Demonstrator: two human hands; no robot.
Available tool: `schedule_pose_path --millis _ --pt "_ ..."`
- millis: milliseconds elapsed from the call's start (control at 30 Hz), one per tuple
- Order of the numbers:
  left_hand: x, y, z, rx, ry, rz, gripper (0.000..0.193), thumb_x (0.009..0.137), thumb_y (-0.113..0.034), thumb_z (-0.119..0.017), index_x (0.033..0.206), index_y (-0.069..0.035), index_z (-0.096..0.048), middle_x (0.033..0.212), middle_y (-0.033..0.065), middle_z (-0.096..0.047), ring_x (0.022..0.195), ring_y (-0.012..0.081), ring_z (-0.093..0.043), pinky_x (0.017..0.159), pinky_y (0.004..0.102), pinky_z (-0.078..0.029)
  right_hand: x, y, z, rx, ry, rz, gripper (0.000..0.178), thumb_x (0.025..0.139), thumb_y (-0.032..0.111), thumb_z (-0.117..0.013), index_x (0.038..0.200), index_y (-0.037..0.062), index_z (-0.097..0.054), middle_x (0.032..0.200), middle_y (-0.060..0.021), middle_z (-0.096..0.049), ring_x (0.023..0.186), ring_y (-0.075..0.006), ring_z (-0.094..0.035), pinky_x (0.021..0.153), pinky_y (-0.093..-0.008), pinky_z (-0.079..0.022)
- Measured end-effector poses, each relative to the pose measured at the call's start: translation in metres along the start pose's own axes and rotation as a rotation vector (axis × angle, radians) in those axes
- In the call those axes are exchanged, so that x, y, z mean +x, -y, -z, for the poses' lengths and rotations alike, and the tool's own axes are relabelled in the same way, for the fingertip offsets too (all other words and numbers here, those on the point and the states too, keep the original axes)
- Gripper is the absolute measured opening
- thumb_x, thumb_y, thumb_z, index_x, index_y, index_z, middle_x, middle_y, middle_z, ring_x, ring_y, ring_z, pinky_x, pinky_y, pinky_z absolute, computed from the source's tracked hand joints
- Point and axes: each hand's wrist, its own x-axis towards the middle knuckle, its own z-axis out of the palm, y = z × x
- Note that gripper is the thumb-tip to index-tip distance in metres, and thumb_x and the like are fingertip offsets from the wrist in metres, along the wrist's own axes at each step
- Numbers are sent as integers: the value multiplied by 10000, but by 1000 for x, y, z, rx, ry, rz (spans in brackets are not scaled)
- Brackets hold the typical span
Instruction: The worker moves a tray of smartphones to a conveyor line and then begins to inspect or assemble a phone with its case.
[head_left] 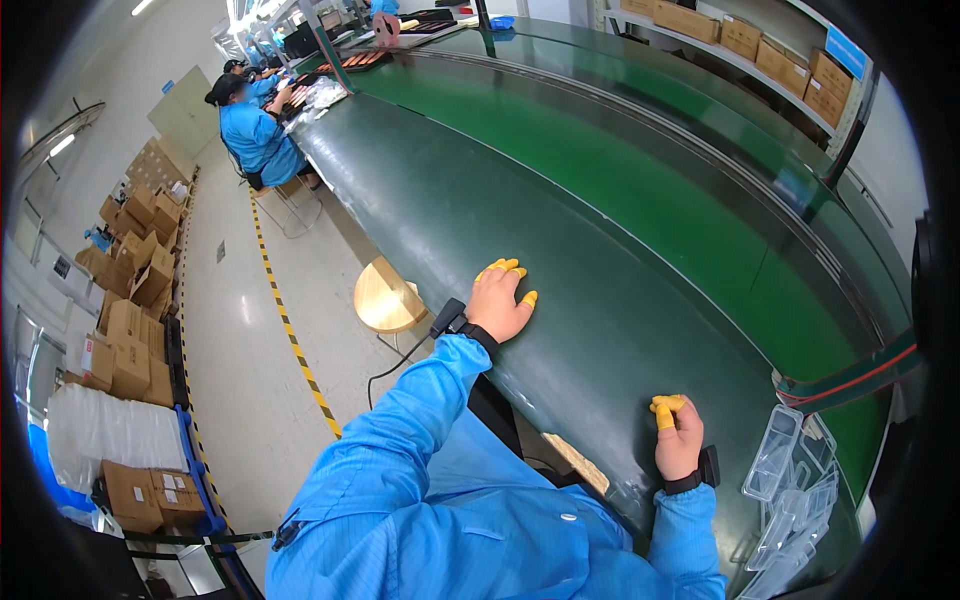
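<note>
My left hand lies flat on the dark green bench top, its fingers apart and capped with yellow finger cots; it holds nothing. A small black device is strapped at that wrist. My right hand rests on the bench near its front edge, curled into a loose fist with yellow-capped fingertips and nothing visible inside. A black band sits on the right wrist. Both arms wear blue sleeves.
Clear plastic trays lie stacked right of my right hand. A green conveyor belt runs along the bench's far side. A round wooden stool stands left of the bench. Other workers in blue sit further up. Cardboard boxes line the left wall.
</note>
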Motion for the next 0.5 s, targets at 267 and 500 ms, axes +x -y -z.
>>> schedule_pose_path --millis 267,500 --pt "5 -10 0 -39 -25 -44 386 826 -213 -734 1139 5 -672 1265 223 -632 1219 413 -557 1070 486 -431 0 3 7 -78 -10 63 121 885 9 -651 986 24 -718 913 -115 -673 852 -256 -639 769 -330 -506" --pt "0 12 -7 -22 -3 -106 378 843 -174 -715 1160 21 -648 1282 244 -619 1224 428 -544 1081 498 -416 3 -7 -1 -107 5 182 125 866 47 -674 986 59 -706 919 -127 -679 875 -343 -640 768 -422 -521"
